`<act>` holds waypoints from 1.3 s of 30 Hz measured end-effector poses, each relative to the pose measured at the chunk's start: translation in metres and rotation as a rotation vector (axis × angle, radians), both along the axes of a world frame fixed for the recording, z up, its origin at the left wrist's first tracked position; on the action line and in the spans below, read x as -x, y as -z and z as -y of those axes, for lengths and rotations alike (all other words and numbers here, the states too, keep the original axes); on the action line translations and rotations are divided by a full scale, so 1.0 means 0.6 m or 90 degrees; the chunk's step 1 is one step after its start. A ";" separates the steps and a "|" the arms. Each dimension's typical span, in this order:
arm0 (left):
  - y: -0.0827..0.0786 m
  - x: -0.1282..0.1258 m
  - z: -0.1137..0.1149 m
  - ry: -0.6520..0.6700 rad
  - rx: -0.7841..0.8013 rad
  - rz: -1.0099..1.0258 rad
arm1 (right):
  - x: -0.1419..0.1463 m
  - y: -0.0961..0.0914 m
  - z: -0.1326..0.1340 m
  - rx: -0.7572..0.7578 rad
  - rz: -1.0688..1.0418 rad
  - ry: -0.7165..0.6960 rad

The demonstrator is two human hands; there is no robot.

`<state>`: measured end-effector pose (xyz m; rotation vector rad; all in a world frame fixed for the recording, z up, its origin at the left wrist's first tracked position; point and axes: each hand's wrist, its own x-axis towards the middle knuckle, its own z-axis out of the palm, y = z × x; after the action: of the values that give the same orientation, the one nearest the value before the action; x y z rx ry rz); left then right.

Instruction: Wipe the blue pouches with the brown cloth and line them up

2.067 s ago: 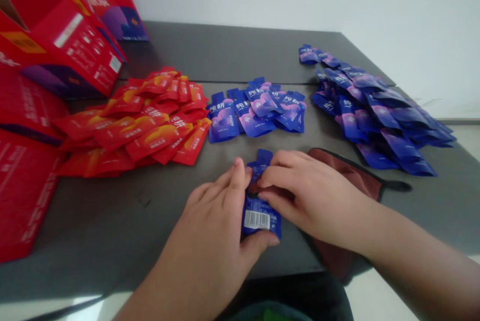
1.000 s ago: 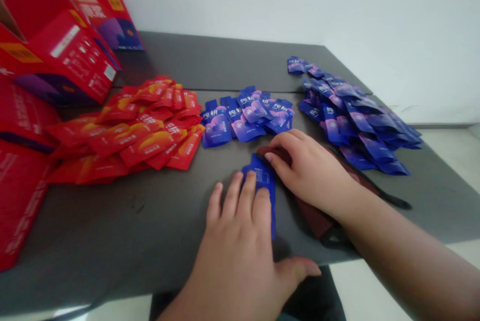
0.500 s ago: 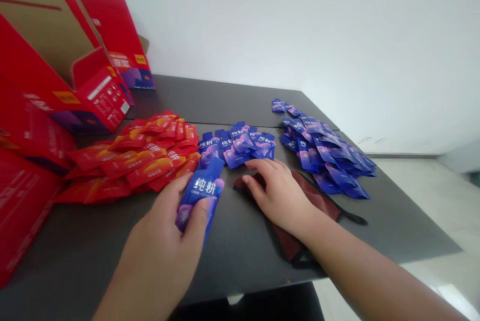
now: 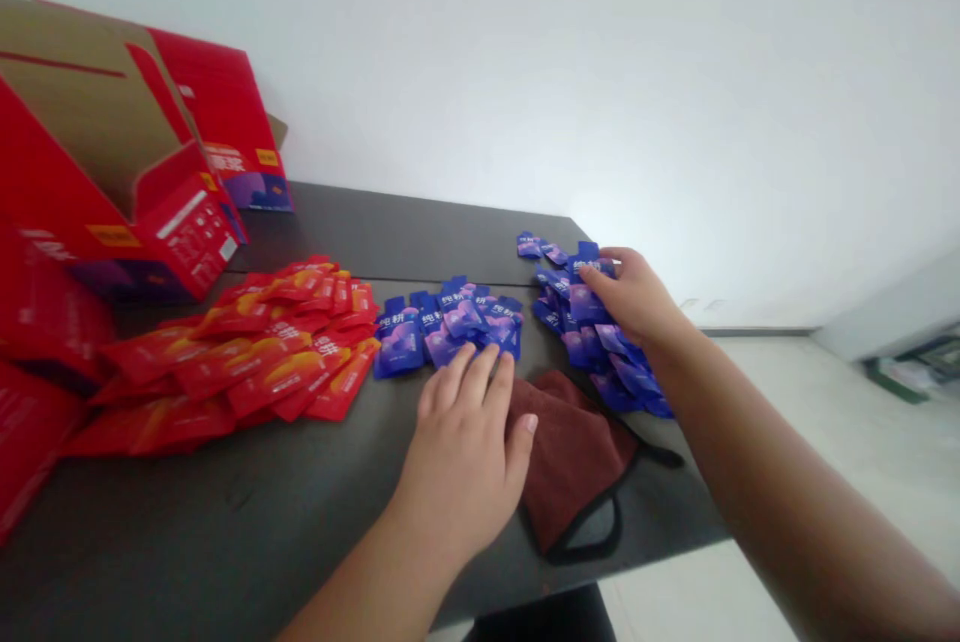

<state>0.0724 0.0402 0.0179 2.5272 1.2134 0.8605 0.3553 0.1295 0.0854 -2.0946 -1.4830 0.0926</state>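
Lowered since half a second ago: left hand (image 4: 465, 452), then raised with a blue packet in its grip, now palm-down on the counter (image 4: 225, 522) and holding nothing. Fingers (image 4: 480, 377) laid straight and side by side, tips touching the near edge of the middle row (image 4: 442, 322) of blue packets; thumb resting on the rim of the dark red cloth (image 4: 577, 462). Shifted too: right hand (image 4: 634, 297), off the cloth and out to the far end of the blue heap (image 4: 607, 352) on the right. Judged from that: carried packet most likely added to the middle row, though not to be picked out among its neighbours.

Seen from left to right: opened red boxes (image 4: 112, 182) at the counter's far left, one showing brown cardboard inside; red packets (image 4: 240, 352) fanned in an overlapping spread just beside the middle row. Row itself short and glossy, blue shading to purple, white lettering face-up. Cloth crumpled, black-edged, lying between the two arms near the front edge. Right fingers (image 4: 600, 274) bent onto one packet (image 4: 586, 252) at the top of the heap, thumb above; pinched or merely touched, cannot tell. Heap denser and darker than the row, running in a band toward the front edge, partly hidden by the right forearm.
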 end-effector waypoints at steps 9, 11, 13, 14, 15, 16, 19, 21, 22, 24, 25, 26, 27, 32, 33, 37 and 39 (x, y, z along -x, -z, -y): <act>0.015 -0.007 0.009 0.040 0.101 -0.033 | -0.107 0.003 -0.100 0.239 0.124 0.033; 0.015 -0.006 0.010 0.038 0.101 -0.027 | -0.099 0.001 -0.101 0.226 0.148 0.020; 0.016 -0.005 0.010 0.037 0.100 -0.021 | -0.076 -0.005 -0.102 0.189 0.166 -0.007; 0.017 -0.006 0.010 0.036 0.100 -0.018 | -0.059 -0.008 -0.102 0.172 0.168 -0.033; 0.017 -0.006 0.011 0.035 0.100 -0.014 | -0.037 -0.009 -0.102 0.161 0.166 -0.068; 0.017 -0.006 0.011 0.034 0.100 -0.011 | -0.011 -0.009 -0.101 0.158 0.160 -0.112; 0.017 -0.006 0.011 0.034 0.099 -0.003 | 0.077 0.000 -0.100 0.186 0.131 -0.246; 0.016 -0.004 0.012 0.033 0.099 0.003 | 0.133 0.014 -0.100 0.213 0.122 -0.296; 0.015 -0.004 0.012 0.033 0.099 0.006 | 0.156 0.022 -0.101 0.224 0.123 -0.304; 0.015 -0.002 0.011 0.032 0.098 0.013 | 0.192 0.036 -0.106 0.237 0.128 -0.297; 0.015 -0.001 0.011 0.033 0.097 0.017 | 0.204 0.042 -0.110 0.239 0.129 -0.287; 0.015 0.000 0.010 0.033 0.097 0.023 | 0.212 0.045 -0.113 0.239 0.127 -0.278; 0.016 0.000 0.010 0.034 0.097 0.029 | 0.216 0.047 -0.117 0.237 0.122 -0.270; 0.014 0.000 0.009 0.015 0.095 0.084 | 0.209 0.032 -0.102 0.191 0.048 -0.238; 0.012 -0.001 0.007 -0.007 0.093 0.106 | 0.206 0.028 -0.089 0.178 0.018 -0.237; 0.003 -0.004 -0.010 -0.129 0.252 0.543 | 0.208 0.031 -0.008 0.142 -0.127 -0.283; 0.002 -0.006 -0.023 -0.137 0.398 0.773 | 0.220 0.042 0.043 0.107 -0.231 -0.349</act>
<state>0.0761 0.0543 0.0164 1.0177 1.0219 1.4236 0.2233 0.1038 0.0601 -1.6155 -1.8108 0.7832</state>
